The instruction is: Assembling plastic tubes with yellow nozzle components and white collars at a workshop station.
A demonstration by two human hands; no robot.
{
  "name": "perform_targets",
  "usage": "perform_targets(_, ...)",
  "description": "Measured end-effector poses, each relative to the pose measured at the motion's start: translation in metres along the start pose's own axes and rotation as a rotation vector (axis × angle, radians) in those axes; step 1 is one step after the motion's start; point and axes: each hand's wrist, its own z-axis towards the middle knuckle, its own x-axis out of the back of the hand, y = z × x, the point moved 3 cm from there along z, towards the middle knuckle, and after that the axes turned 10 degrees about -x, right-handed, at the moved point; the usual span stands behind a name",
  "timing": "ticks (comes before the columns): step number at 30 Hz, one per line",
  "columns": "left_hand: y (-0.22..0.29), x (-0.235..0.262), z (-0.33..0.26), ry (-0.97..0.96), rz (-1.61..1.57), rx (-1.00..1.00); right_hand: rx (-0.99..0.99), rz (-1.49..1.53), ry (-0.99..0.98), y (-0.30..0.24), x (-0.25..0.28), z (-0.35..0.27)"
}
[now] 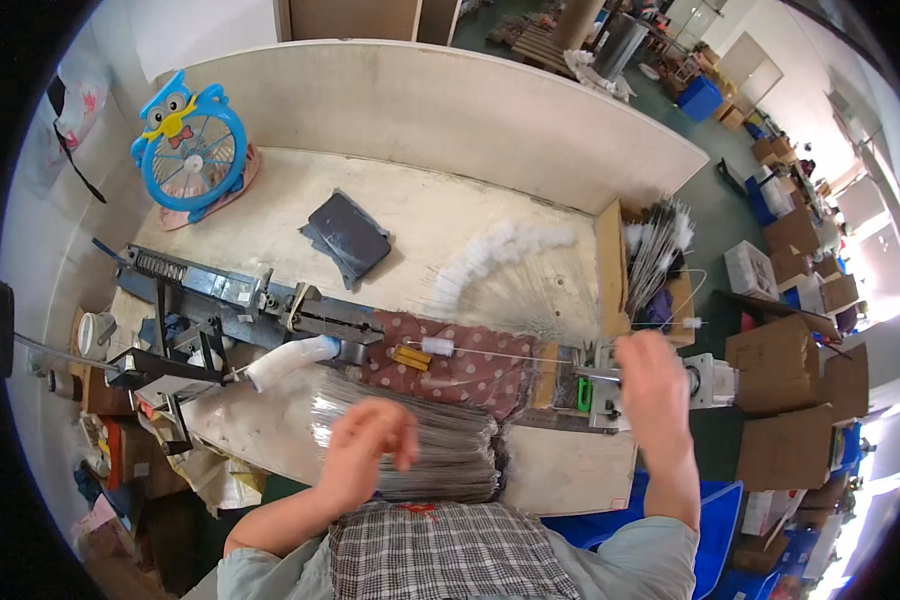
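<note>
My left hand (pixel 366 452) hovers over a thick bundle of thin metal wires (pixel 445 450), its fingers loosely bent and apart, with nothing visible in them. My right hand (pixel 658 385) is closed at the metal clamp mechanism (pixel 607 395) on the bench's right end; whatever its fingers grip is hidden. A wire brush with a white head (pixel 437 346) lies across a brown polka-dot cloth (pixel 500 375), its stem running right toward the clamp. Beside its head sits a yellow block (pixel 411 358). A green part (pixel 584 393) shows at the clamp.
White-headed brushes (pixel 500 250) fan out on the table behind. A dark folded cloth (pixel 347 237) and a blue cartoon fan (pixel 192 150) sit farther left. A long metal rail machine (pixel 240 300) runs along the left. At right stands a cardboard box with wire stems (pixel 660 250).
</note>
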Motion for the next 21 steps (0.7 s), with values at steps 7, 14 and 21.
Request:
perform_targets(7, -0.054, -0.085, 0.085, -0.373, 1.220, -0.705, -0.098, 0.507, -0.057, 0.008, -0.025, 0.012)
perform_targets(14, -0.084, -0.091, 0.130, -0.478, 1.777, -0.687, -0.106, 0.454, -0.149, 0.012, -0.076, 0.015)
perform_targets(21, -0.093, -0.093, 0.171, -0.641, 1.944, -0.769, 0.012, 0.597, -0.388, 0.002, -0.059, 0.021)
